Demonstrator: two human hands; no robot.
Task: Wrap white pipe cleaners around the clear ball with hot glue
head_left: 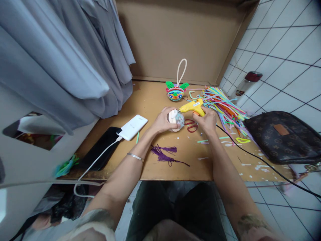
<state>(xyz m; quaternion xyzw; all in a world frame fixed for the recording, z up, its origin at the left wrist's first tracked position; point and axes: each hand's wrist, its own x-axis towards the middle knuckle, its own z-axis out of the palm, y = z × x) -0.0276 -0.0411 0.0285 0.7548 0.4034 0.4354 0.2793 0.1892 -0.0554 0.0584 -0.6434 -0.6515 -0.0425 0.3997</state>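
Note:
In the middle of the table, my left hand (163,121) is closed round a small ball (179,119), pale blue and fuzzy on one side with cream strips on the other. My right hand (209,119) grips a yellow hot glue gun (192,106) by its handle, its nozzle tip at the top of the ball. Whether the tip touches the ball I cannot tell. Red-handled scissors (192,126) lie just behind and between the hands, their blades hidden. Purple tassels (164,152) rest nearer the table's front edge.
Behind the hands sits a colourful animal-head ornament (175,93) with a cream loop. Pipe cleaners (223,103) are heaped at the right, beside a brown patterned bag (283,137). A black cord (255,155) crosses the right side. A white power bank (132,127) and black phone-like slab (101,150) lie left.

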